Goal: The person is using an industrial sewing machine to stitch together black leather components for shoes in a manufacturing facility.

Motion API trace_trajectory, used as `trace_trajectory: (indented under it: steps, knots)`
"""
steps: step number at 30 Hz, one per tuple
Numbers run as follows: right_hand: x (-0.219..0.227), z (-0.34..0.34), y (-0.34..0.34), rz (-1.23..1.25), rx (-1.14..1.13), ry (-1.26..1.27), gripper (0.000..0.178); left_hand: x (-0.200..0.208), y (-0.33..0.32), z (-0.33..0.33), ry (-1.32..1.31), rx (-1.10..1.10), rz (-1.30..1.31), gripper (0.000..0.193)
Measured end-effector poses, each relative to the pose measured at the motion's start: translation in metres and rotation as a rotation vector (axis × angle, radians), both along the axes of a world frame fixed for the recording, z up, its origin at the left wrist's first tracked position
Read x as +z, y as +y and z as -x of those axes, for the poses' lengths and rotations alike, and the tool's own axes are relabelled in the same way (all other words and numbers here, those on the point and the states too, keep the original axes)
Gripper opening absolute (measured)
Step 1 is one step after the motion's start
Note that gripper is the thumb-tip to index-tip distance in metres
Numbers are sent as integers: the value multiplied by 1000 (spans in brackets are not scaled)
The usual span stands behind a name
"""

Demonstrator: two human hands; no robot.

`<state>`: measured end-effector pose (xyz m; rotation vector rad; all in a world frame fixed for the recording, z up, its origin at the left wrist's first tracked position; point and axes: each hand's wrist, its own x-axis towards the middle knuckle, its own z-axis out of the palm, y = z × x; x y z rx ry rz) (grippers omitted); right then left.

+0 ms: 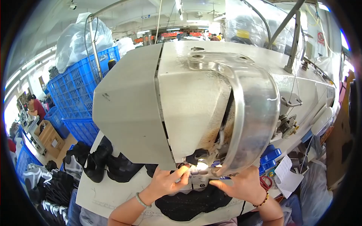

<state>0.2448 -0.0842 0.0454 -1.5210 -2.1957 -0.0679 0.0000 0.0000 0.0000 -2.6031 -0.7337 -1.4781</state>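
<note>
A large pale sewing machine (130, 94) fills the middle, with a clear curved guard (258, 113) over its lit needle area. My left hand (166, 182) is at the left of the needle, index finger and thumb drawn together at the lit spot; whatever they pinch is too small to make out. On the other side, my right hand (243, 184) has its thumb stretched toward the metal needle plate (199, 182), while the guard partly hides its other fingers. Below both hands, a black fabric piece (192, 205) lies on the table's near side.
Black shoe parts (120, 167) lie on the white table (100, 199) at left. Beyond stand blue crates (77, 81) and a pile of black and grey shoes (52, 184). Right of my right hand are red-handled scissors (266, 182), a blue object (268, 158) and a paper sheet (288, 175).
</note>
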Motion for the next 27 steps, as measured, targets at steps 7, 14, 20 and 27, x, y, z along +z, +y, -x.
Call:
trace_trajectory:
  steps: [7,14,20,27]
  knots:
    - [-27,-1,22,-155,108,-21,33,2,1,-2,-1,-49,101,32]
    - [-59,-13,51,-366,274,266,24,9,1,-9,-83,-49,-2,29]
    - [-54,-6,50,-441,328,349,37,10,-5,-11,-42,29,-1,24]
    - [-61,-4,47,-326,319,438,33,13,-4,-11,-72,17,46,23]
